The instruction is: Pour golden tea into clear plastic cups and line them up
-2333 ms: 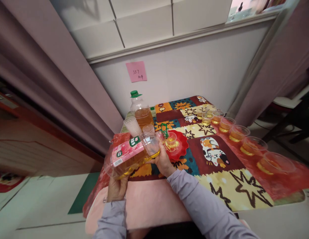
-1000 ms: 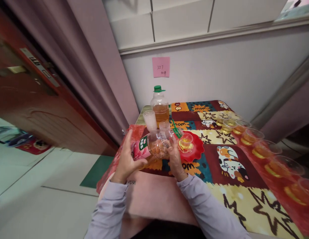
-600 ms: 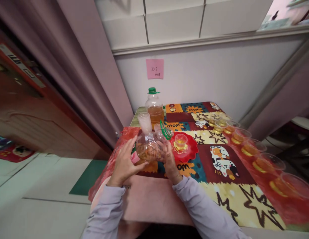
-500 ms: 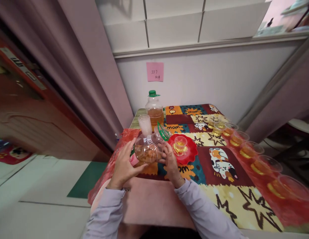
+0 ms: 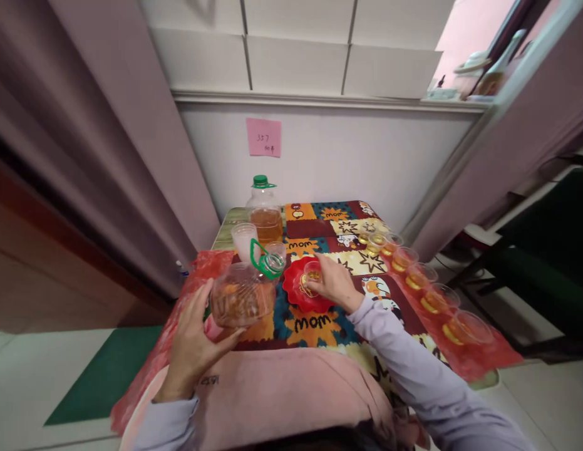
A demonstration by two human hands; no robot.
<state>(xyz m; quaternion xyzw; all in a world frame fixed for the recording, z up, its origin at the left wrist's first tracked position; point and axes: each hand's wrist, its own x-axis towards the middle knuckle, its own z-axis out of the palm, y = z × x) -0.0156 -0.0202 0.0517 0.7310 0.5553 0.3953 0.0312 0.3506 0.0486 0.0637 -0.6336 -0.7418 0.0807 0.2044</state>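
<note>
My left hand [image 5: 192,341] is wrapped round the lower left side of a clear plastic jug [image 5: 244,300] of amber liquid. The jug leans to the right, its uncapped mouth and green handle ring [image 5: 267,266] pointing towards a red scalloped plate [image 5: 292,297]. On that plate stands a small clear plastic cup [image 5: 312,270] with some yellow liquid, and the fingers of my right hand [image 5: 337,283] close round its right side. Behind the jug is a stack of nested clear cups [image 5: 244,241].
A second jug [image 5: 266,225] with a green cap stands by the wall. Along the table's right side runs a row of several cups [image 5: 421,275] holding yellow liquid. A patterned mat [image 5: 312,326] and red plastic sheet [image 5: 150,357] cover the table.
My right hand has left the jug and reached right to the cup on the red plate. My left hand alone holds the jug. The view has swung to the right.
</note>
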